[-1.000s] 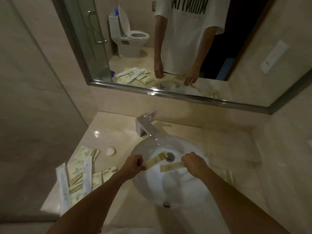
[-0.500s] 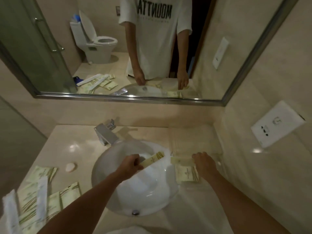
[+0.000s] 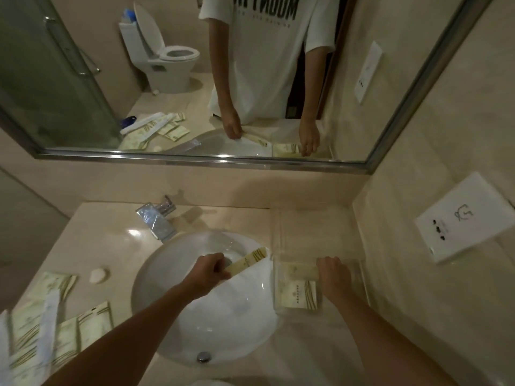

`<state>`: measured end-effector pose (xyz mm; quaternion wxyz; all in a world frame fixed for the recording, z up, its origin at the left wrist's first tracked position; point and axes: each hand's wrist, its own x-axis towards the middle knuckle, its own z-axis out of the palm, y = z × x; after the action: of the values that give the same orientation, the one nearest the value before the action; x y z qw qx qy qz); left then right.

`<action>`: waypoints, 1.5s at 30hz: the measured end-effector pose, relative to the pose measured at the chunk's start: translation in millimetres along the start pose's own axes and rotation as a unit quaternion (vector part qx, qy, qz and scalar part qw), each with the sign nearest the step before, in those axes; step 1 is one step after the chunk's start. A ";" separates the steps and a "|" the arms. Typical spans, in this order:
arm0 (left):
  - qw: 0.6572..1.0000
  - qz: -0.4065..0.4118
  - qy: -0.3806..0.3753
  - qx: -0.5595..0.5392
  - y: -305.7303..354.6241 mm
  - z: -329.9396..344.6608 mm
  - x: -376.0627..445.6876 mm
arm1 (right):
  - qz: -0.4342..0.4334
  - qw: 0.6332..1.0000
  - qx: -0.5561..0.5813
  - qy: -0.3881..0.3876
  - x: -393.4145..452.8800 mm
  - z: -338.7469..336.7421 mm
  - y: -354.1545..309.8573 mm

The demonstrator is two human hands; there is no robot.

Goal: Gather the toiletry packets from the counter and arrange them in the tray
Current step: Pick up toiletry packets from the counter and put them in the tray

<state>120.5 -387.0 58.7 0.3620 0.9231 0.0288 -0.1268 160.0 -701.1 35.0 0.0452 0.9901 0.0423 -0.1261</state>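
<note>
At frame centre, left hand (image 3: 207, 274) pinches a long packet (image 3: 248, 261), pointing up-right toward the clear tray (image 3: 359, 277); right hand's (image 3: 333, 275) grip unclear.

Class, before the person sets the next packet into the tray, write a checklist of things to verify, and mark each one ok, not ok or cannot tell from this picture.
1. Left hand has a firm hold on the long packet: ok, fist closed round its near end.
2. Clear tray has free room: ok, its far half is bare.
3. Right hand out of the way: not ok, it rests on a packet in the tray.
4. Square packet lies flat in the tray: ok.
5. Packets left on the counter: not ok, a pile remains left of the sink.
6. Right hand's grip: cannot tell.
</note>
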 end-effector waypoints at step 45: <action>0.998 -0.002 -0.064 0.016 43.9 32.8 29.4 | -0.021 0.970 0.239 -0.026 9.8 59.4 17.1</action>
<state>148.3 -442.6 57.1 0.3481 0.9186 0.0053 -0.1870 156.5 -723.3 -23.4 -0.1946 0.9674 0.0304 -0.1592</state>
